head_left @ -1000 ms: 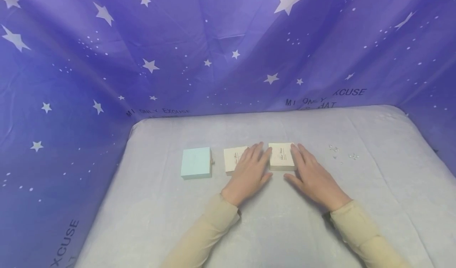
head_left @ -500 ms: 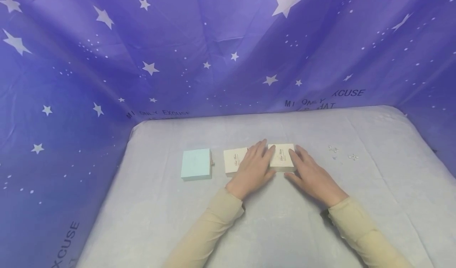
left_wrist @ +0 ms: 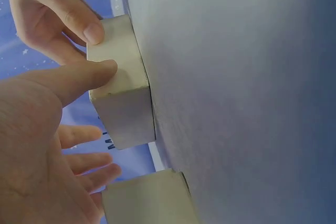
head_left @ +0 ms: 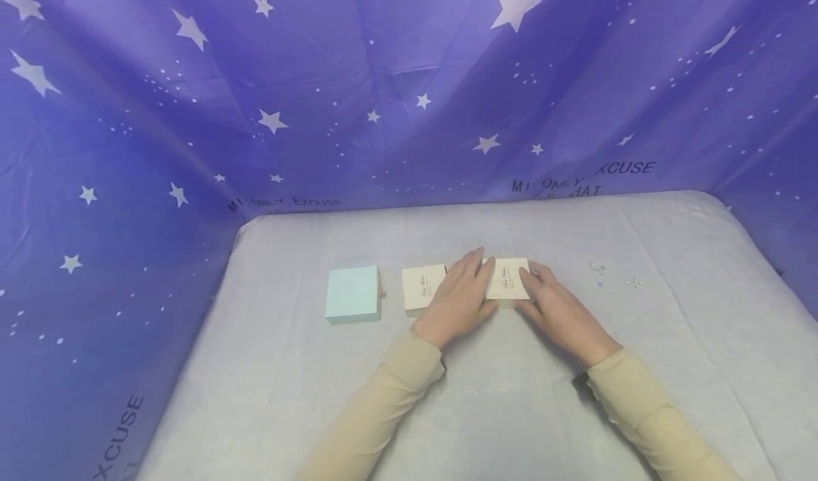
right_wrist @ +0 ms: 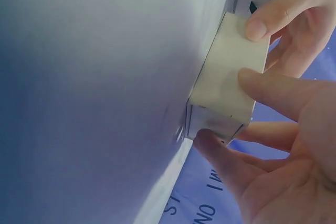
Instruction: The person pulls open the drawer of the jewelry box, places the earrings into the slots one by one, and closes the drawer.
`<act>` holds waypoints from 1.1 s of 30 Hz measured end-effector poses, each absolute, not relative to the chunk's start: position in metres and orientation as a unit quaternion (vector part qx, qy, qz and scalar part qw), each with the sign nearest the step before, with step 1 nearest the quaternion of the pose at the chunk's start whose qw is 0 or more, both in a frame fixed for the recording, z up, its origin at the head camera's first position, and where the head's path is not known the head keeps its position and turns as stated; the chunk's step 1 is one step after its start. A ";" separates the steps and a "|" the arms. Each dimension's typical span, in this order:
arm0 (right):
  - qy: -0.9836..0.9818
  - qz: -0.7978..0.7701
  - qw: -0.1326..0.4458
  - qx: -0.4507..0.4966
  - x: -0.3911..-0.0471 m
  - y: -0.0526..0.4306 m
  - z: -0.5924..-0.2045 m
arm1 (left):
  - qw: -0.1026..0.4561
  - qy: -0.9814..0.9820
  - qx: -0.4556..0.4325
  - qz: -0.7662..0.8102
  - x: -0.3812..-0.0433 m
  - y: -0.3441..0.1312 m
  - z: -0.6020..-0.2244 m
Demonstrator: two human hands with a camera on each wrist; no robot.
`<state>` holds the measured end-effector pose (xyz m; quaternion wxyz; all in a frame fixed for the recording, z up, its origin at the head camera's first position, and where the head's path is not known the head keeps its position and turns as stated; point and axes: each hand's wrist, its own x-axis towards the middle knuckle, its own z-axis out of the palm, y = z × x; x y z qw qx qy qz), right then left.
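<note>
A small cream cardboard box (head_left: 511, 282) with dark script on its lid lies flat on the grey-covered surface. My left hand (head_left: 456, 296) holds its left side, thumb on the near face and index finger at the top edge; the other fingers reach out fairly straight. At the other end, my right hand (head_left: 565, 317) grips the box, its thumb on the near face and a finger against the end face, as the right wrist view shows. A similar cream box (head_left: 418, 289) lies just left, partly covered by my left hand; a dark tab (right_wrist: 253, 7) shows on its end.
A light blue box (head_left: 352, 293) with a small pull tab on its right side stands farther left. Several small clear, shiny pieces (head_left: 598, 266) lie to the right. A purple star-printed cloth (head_left: 383, 147) hangs behind the grey cover (head_left: 511, 424).
My left hand has shifted slightly right onto the box, its index finger now over the lid. My right thumb and fingers have closed in on the right end. The other things have not moved.
</note>
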<state>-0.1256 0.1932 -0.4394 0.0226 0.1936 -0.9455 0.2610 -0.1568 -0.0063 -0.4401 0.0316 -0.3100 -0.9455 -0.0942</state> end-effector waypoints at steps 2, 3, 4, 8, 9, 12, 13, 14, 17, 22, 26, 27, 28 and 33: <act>-0.945 0.265 0.021 0.188 -0.127 0.194 -0.439 | 0.028 -0.946 -0.310 -0.096 -0.159 -0.005 -0.440; -0.945 0.267 0.021 0.186 -0.128 0.194 -0.439 | 0.026 -0.946 -0.310 -0.094 -0.159 -0.004 -0.440; -0.946 0.268 0.021 0.184 -0.128 0.194 -0.439 | 0.022 -0.946 -0.310 -0.092 -0.160 -0.004 -0.440; -0.945 0.272 0.024 0.183 -0.130 0.195 -0.439 | 0.001 -0.946 -0.310 -0.093 -0.160 -0.002 -0.437; -0.944 0.274 0.025 0.184 -0.131 0.195 -0.439 | -0.003 -0.946 -0.309 -0.096 -0.160 -0.002 -0.436; -0.941 0.284 0.023 0.184 -0.134 0.195 -0.439 | -0.014 -0.947 -0.301 -0.110 -0.160 -0.002 -0.435; -0.940 0.287 0.019 0.183 -0.135 0.195 -0.439 | -0.017 -0.947 -0.299 -0.115 -0.160 -0.002 -0.434; -0.940 0.290 0.015 0.181 -0.136 0.195 -0.439 | -0.019 -0.947 -0.298 -0.118 -0.160 -0.002 -0.434; -0.940 0.296 0.004 0.172 -0.137 0.197 -0.439 | -0.025 -0.946 -0.298 -0.126 -0.161 0.000 -0.435; -0.939 0.300 0.000 0.167 -0.137 0.198 -0.438 | -0.021 -0.945 -0.298 -0.134 -0.163 0.001 -0.436; -0.940 0.300 -0.004 0.166 -0.136 0.198 -0.437 | -0.023 -0.947 -0.291 -0.135 -0.162 0.002 -0.436; -0.940 0.299 -0.004 0.165 -0.136 0.197 -0.436 | -0.024 -0.947 -0.290 -0.135 -0.162 0.003 -0.436; -0.940 0.299 -0.004 0.165 -0.136 0.197 -0.436 | -0.024 -0.948 -0.288 -0.134 -0.161 0.003 -0.437; -0.940 0.300 -0.005 0.163 -0.134 0.195 -0.437 | -0.028 -0.951 -0.279 -0.128 -0.157 0.005 -0.436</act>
